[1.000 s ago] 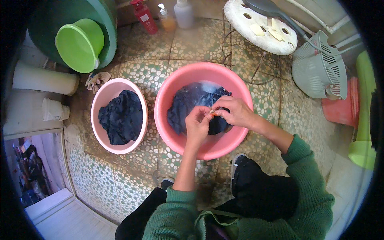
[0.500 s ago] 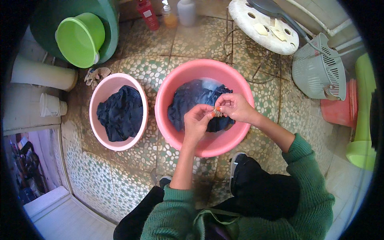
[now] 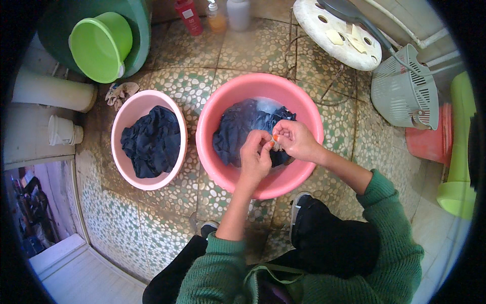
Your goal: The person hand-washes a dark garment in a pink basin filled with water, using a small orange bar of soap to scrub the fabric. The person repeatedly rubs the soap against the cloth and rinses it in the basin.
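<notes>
Above the pink basin (image 3: 208, 101), my left hand (image 3: 255, 152) and my right hand (image 3: 298, 142) meet fingertip to fingertip. Both are closed in a pinch on a small pale bunched piece (image 3: 277, 146), largely hidden by the fingers; its kind I cannot make out. Beneath them, dark blue clothing (image 3: 235, 126) lies soaking in the basin, in water with some whitish suds (image 3: 268, 106). To the left, a smaller pale pink basin (image 3: 117, 152) holds a dark wrung-looking garment (image 3: 152, 142).
A green bucket (image 3: 98, 48) sits in a large dark green tub (image 3: 139, 30). Several bottles (image 3: 215, 20) stand at the back. At the right are a white stool (image 3: 324, 35), a grey basket (image 3: 400, 91) and a red container (image 3: 422, 144). A crumpled cloth (image 3: 121, 93) lies by the small basin.
My left hand has turned slightly and shifted a little right, its fingers tucked closer to the right hand. Less of the pale piece shows between the fingertips.
</notes>
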